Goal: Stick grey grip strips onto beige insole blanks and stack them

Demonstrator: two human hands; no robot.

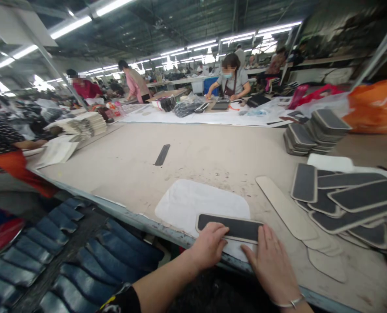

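A long dark grey pad with a pale border (232,227) lies on a white sheet (193,202) at the near edge of the table. My left hand (209,244) rests on the pad's near edge with its fingers curled down onto it. My right hand (269,260) lies flat beside it, fingers stretched out, fingertips touching the pad's right end. Neither hand lifts the pad.
A pale blank strip (285,208) lies right of the pad, beside a loose pile of finished dark pads (346,200). Stacks of pads (314,130) stand farther back. One dark strip (162,154) lies mid-table. Blue pieces (82,252) sit below the edge. Other people work at the far tables.
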